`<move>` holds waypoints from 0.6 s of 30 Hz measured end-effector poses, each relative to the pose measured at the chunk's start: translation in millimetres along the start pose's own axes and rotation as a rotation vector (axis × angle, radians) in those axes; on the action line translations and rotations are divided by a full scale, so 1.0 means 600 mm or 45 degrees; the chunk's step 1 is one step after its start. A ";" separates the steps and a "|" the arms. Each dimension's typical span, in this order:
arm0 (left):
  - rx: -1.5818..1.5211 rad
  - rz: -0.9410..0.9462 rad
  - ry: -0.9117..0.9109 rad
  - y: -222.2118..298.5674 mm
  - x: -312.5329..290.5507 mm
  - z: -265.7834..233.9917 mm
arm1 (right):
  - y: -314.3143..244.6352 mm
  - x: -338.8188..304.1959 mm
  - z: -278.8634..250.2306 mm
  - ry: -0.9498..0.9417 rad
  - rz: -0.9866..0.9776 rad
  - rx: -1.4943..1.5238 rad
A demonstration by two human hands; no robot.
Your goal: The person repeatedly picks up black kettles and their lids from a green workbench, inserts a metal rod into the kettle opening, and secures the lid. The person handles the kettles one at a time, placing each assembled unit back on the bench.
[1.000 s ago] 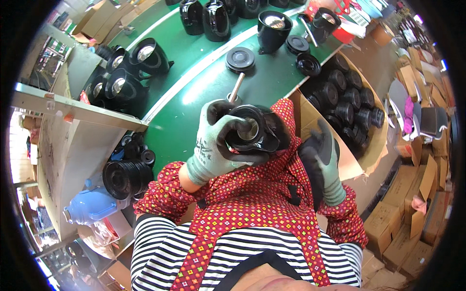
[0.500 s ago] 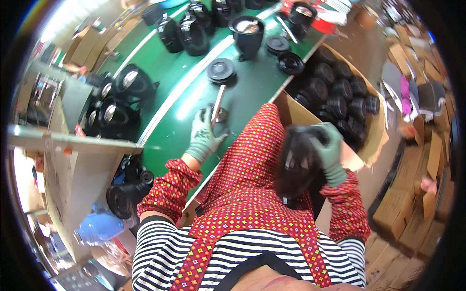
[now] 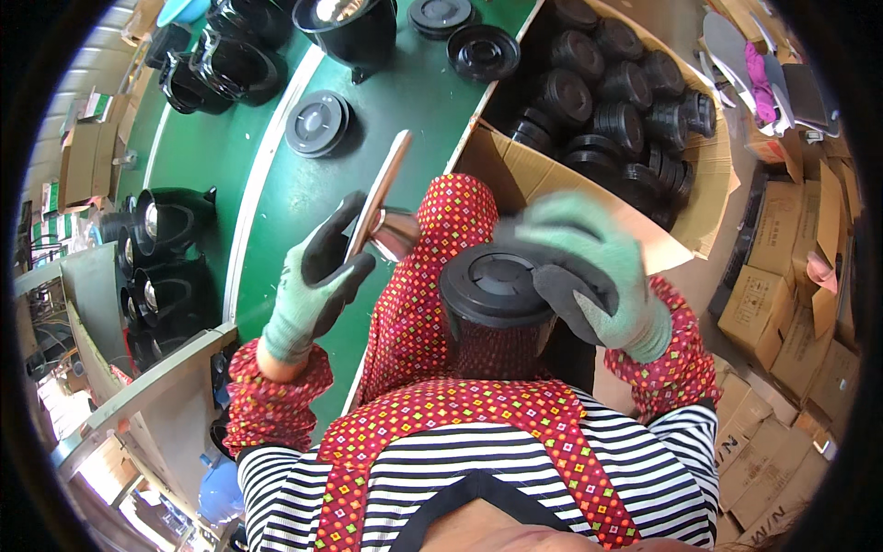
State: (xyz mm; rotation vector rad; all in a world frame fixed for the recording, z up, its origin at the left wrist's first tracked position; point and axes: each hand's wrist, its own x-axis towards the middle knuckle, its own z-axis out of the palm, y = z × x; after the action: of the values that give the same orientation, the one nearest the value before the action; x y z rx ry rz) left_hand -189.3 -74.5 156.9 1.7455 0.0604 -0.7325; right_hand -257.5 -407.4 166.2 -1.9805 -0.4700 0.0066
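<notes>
**Round black lid sits on dark glossy vessel**

The round black lid with a ridged top rests on the dark, glossy, see-through-looking vessel, in front of the red, flower-patterned cloth apron. At its right rim is the right hand, in a green-and-black work glove; the thumb lies at the edge, but the other fingers are blurred (I cannot tell whether they grip).

The left hand, gloved alike, has its fingers and thumb closed around the flat handle of a shiny, copper-toned metal tool with a cup-like end, held beside the apron.

Beyond, on the smooth green tabletop, lie a flat dark-grey disc-shaped lid and an upturned black lid. The open brown cardboard carton to the right holds stacked black lids.
</notes>
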 end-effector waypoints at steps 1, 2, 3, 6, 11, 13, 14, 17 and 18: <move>-0.011 -0.029 -0.075 0.043 -0.006 0.012 | 0.007 0.038 -0.017 0.023 -0.256 -0.292; -0.018 -0.055 -0.140 0.077 -0.012 0.023 | 0.012 0.076 -0.024 0.059 -0.401 -0.436; 0.093 0.045 -0.230 0.098 -0.012 0.029 | 0.012 0.106 -0.024 0.043 -0.437 -0.486; -0.063 0.017 -0.357 0.160 -0.019 0.066 | 0.075 0.165 -0.003 -0.170 -0.342 -0.383; 0.529 0.753 -0.339 0.166 0.037 0.085 | 0.195 0.121 0.032 -0.131 -0.344 0.331; 0.517 1.175 -0.610 0.167 0.079 0.106 | 0.235 0.088 0.065 -0.157 -0.166 0.560; 0.497 1.209 -0.746 0.163 0.088 0.127 | 0.260 0.065 0.088 -0.096 -0.104 0.876; 0.512 1.231 -0.832 0.122 0.078 0.188 | 0.244 0.074 0.080 -0.208 -0.232 0.631; 0.569 1.228 -0.764 0.116 0.067 0.205 | 0.228 0.086 0.073 -0.260 -0.292 0.631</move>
State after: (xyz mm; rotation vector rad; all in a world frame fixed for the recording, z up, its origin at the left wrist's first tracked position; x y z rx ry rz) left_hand -182.7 -219.4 181.7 1.6137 -1.3426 -0.5117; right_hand -175.2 -403.4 38.0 -1.4381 -0.7484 0.1672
